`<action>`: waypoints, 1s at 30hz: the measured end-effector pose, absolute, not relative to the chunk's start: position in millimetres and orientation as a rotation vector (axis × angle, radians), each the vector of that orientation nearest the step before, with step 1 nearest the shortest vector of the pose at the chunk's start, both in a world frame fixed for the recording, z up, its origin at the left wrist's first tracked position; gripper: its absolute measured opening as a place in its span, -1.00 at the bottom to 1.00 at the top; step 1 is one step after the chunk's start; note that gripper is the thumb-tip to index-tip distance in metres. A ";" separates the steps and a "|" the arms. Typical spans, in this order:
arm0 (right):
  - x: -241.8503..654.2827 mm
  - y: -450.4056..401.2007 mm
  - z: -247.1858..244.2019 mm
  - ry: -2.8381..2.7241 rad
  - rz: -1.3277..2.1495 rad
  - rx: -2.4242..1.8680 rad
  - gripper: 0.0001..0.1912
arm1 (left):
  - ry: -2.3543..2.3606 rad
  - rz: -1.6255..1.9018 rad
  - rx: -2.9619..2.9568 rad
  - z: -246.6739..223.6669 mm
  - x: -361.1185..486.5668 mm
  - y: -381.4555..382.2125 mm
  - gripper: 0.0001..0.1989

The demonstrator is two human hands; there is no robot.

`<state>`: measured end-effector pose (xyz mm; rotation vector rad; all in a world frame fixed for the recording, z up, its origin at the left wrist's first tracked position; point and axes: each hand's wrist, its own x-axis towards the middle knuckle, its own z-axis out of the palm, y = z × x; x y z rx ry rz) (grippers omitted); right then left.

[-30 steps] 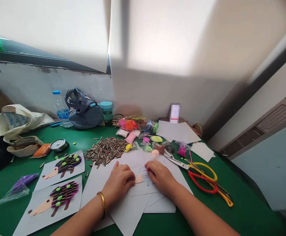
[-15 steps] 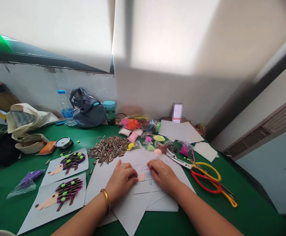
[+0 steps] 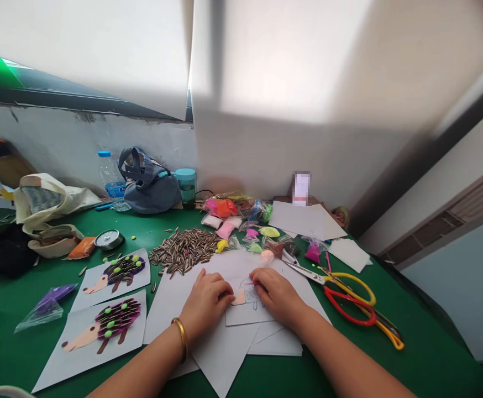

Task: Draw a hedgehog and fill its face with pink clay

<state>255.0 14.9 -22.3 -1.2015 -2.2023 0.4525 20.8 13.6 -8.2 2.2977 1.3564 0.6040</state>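
A small white sheet (image 3: 241,316) bears a blue outline drawing, with a flat patch of peach modelling clay (image 3: 239,297) on its left part. My left hand (image 3: 210,298), with a gold bangle at the wrist, has its fingers curled together at the clay's left edge. Across the drawing, my right hand (image 3: 277,293) rests with bent fingers pressed together, their tips on the paper. A thin pink line shows by those fingertips; what it is I cannot tell. Two finished hedgehog pictures (image 3: 104,337) lie to the left, covered in striped seeds and green dots.
Striped sunflower seeds (image 3: 187,249) are heaped behind my left hand. Bagged coloured clay (image 3: 227,226) lies along the back. Scissors with red and yellow handles (image 3: 349,298) lie at the right. A round tin (image 3: 109,239), a blue bag (image 3: 150,188) and a water bottle (image 3: 111,177) stand at left.
The whole view has shifted very slightly. My left fingers have moved a little at the clay's edge; my right hand stays in almost the same place on the drawing.
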 end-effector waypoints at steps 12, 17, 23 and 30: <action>255.8 14.9 -22.6 -2.207 0.450 -1.202 -0.84 | 1.389 0.596 2.232 -6.5 23.0 13.6 -0.90; 255.5 15.7 -24.6 -2.207 0.445 -1.186 -0.83 | 1.442 0.570 2.194 -5.3 27.0 16.6 -0.89; 256.0 16.3 -25.0 -2.208 0.457 -1.191 -0.84 | 1.461 0.561 2.210 -6.7 29.6 16.7 -0.87; 256.1 16.5 -24.0 -2.198 0.466 -1.180 -0.83 | 1.439 0.573 2.210 -10.4 26.1 17.0 -0.86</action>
